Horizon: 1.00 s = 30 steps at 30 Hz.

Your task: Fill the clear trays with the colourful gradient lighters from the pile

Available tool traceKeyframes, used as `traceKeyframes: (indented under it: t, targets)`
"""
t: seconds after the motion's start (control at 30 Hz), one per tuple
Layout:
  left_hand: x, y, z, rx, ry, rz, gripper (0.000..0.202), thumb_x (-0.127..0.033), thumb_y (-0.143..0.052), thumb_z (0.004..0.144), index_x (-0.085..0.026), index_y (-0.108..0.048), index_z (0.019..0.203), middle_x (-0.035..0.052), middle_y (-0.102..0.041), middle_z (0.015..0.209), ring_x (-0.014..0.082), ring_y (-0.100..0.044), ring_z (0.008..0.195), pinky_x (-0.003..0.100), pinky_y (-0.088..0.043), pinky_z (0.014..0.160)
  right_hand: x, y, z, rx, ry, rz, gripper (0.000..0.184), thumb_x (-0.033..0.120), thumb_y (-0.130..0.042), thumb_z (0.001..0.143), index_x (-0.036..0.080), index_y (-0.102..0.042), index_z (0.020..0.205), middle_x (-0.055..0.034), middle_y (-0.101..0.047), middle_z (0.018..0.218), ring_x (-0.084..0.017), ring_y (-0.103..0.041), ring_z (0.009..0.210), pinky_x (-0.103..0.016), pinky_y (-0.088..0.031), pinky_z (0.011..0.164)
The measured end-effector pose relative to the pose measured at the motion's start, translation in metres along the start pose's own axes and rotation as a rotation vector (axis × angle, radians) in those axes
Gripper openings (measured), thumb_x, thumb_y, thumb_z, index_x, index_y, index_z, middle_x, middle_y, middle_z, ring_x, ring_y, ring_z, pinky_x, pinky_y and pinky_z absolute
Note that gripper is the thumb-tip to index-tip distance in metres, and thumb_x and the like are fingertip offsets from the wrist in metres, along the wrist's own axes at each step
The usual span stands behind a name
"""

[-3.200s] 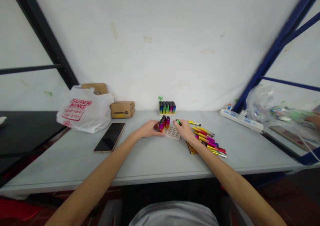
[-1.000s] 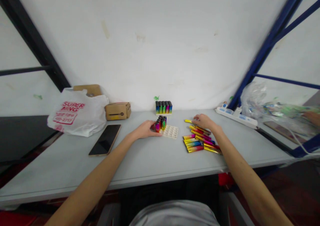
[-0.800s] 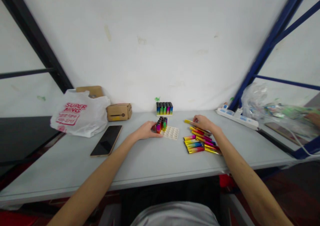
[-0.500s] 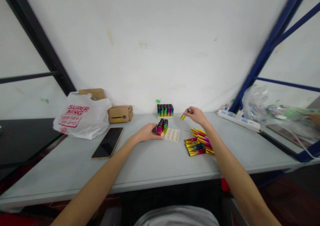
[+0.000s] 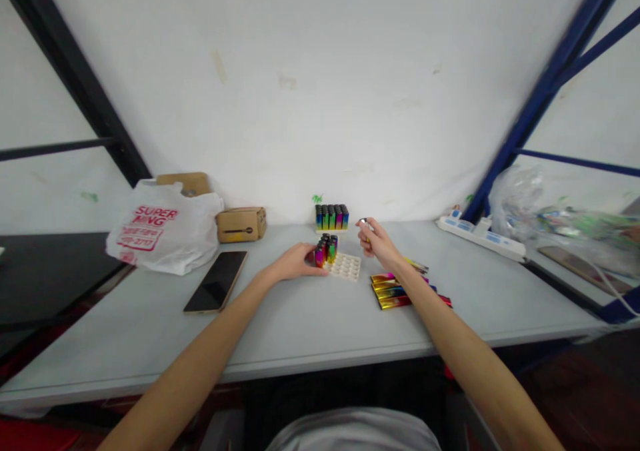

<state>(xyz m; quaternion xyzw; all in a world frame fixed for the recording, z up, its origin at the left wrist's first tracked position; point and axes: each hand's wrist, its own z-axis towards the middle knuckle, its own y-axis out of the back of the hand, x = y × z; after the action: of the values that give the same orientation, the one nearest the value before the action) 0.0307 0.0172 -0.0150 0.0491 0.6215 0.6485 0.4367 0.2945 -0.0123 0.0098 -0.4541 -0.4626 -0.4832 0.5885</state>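
A cream tray with round holes [image 5: 349, 266] lies on the table, with several shiny multicoloured lighters [image 5: 326, 249] upright in its left part. Curled round the tray's left end is my left hand [image 5: 295, 262], its thumb along the front edge and its fingers beside the lighters. My right hand [image 5: 377, 243] is closed round a lighter [image 5: 365, 222], raised above the table to the right of the tray; only its top end shows clearly. Loose metallic lighters [image 5: 393, 294] lie in a pile under my right forearm, which covers part of them.
A second tray full of upright lighters [image 5: 332, 218] stands by the wall. To the left are a phone [image 5: 217, 281], a cardboard box [image 5: 242, 225] and a white plastic bag [image 5: 165, 228]. A white power strip [image 5: 480, 238] lies at the back right, near a blue metal frame [image 5: 530, 98].
My right hand has drawn slightly left and down, turning the lighter from hanging yellow end down to top end up in the fist. My left hand has stayed at the tray.
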Motion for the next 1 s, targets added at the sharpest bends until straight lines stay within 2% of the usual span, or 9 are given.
traceKeyframes:
  t: [0.07, 0.2, 0.43, 0.57, 0.67, 0.77, 0.83, 0.93, 1.0]
  targets:
    - [0.0, 0.0, 0.0, 0.006, 0.007, 0.002, 0.06, -0.071, -0.077, 0.066, -0.015, -0.069, 0.084, 0.0015, -0.064, 0.076, 0.019, -0.054, 0.07, 0.027, -0.038, 0.063, -0.003, -0.004, 0.003, 0.016, -0.049, -0.015, 0.046, 0.069, -0.06, 0.083, 0.027, -0.048, 0.098, 0.0114, -0.034, 0.061, -0.006, -0.024, 0.043, -0.017, -0.017, 0.042]
    - [0.0, 0.001, 0.0, 0.014, 0.012, 0.019, 0.06, -0.072, -0.076, 0.066, -0.015, -0.068, 0.083, 0.0014, -0.063, 0.075, 0.0187, -0.053, 0.068, 0.027, -0.037, 0.062, -0.008, -0.014, 0.005, -0.03, -0.153, -0.05, 0.054, 0.076, -0.037, 0.091, 0.024, -0.041, 0.076, 0.0093, -0.028, 0.057, -0.008, -0.019, 0.042, -0.02, -0.014, 0.041]
    - [0.001, 0.001, 0.0, 0.013, -0.012, 0.035, 0.06, -0.073, -0.074, 0.068, -0.016, -0.066, 0.081, 0.0013, -0.063, 0.074, 0.0186, -0.052, 0.067, 0.028, -0.036, 0.061, -0.027, -0.035, -0.007, -0.075, -0.116, -0.22, 0.049, 0.06, -0.032, 0.096, 0.026, -0.029, 0.061, 0.0068, -0.023, 0.05, -0.01, -0.019, 0.042, -0.025, -0.018, 0.041]
    - [0.001, 0.001, 0.0, 0.004, -0.033, 0.027, 0.058, -0.072, -0.075, 0.069, -0.016, -0.065, 0.081, 0.001, -0.063, 0.073, 0.019, -0.053, 0.068, 0.028, -0.036, 0.062, -0.031, -0.04, -0.01, -0.032, -0.082, -0.263, 0.046, 0.052, -0.031, 0.097, 0.025, -0.031, 0.06, 0.0061, -0.025, 0.049, -0.01, -0.022, 0.042, -0.025, -0.021, 0.042]
    - [0.001, 0.0, 0.0, -0.006, -0.03, 0.041, 0.058, -0.072, -0.076, 0.068, -0.016, -0.066, 0.081, 0.0016, -0.064, 0.074, 0.019, -0.053, 0.067, 0.028, -0.036, 0.062, -0.029, -0.039, -0.01, 0.024, -0.059, -0.195, 0.049, 0.059, -0.032, 0.097, 0.024, -0.04, 0.064, 0.0068, -0.025, 0.052, -0.01, -0.022, 0.043, -0.024, -0.02, 0.042]
    - [0.0, 0.001, 0.0, 0.002, -0.025, 0.044, 0.058, -0.071, -0.076, 0.069, -0.015, -0.067, 0.082, 0.0017, -0.064, 0.074, 0.0188, -0.053, 0.067, 0.028, -0.035, 0.061, -0.026, -0.036, -0.009, 0.089, 0.003, -0.168, 0.053, 0.068, -0.034, 0.096, 0.021, -0.055, 0.082, 0.0062, -0.035, 0.059, -0.011, -0.031, 0.045, -0.023, -0.025, 0.043]
    - [0.001, 0.001, 0.0, 0.013, -0.025, 0.035, 0.058, -0.071, -0.075, 0.069, -0.015, -0.067, 0.083, 0.0016, -0.064, 0.074, 0.0189, -0.054, 0.067, 0.028, -0.035, 0.061, -0.026, -0.034, -0.009, 0.094, 0.086, -0.235, 0.051, 0.068, -0.038, 0.096, 0.021, -0.059, 0.094, 0.0047, -0.045, 0.065, -0.011, -0.041, 0.05, -0.023, -0.034, 0.046]
    - [0.001, 0.001, 0.0, 0.023, -0.023, 0.02, 0.058, -0.071, -0.075, 0.07, -0.015, -0.067, 0.083, 0.0015, -0.064, 0.074, 0.019, -0.054, 0.068, 0.027, -0.036, 0.061, -0.027, -0.03, -0.01, 0.062, 0.273, -0.433, 0.045, 0.063, -0.05, 0.095, 0.02, -0.063, 0.096, -0.001, -0.06, 0.081, -0.015, -0.057, 0.071, -0.026, -0.048, 0.063]
    - [0.002, 0.001, 0.0, 0.018, -0.017, 0.027, 0.058, -0.07, -0.075, 0.07, -0.015, -0.067, 0.083, 0.0017, -0.064, 0.074, 0.0192, -0.054, 0.068, 0.027, -0.036, 0.061, -0.028, -0.029, -0.011, 0.036, 0.384, -0.543, 0.042, 0.06, -0.058, 0.091, 0.019, -0.065, 0.092, -0.005, -0.065, 0.093, -0.018, -0.06, 0.086, -0.027, -0.05, 0.073]
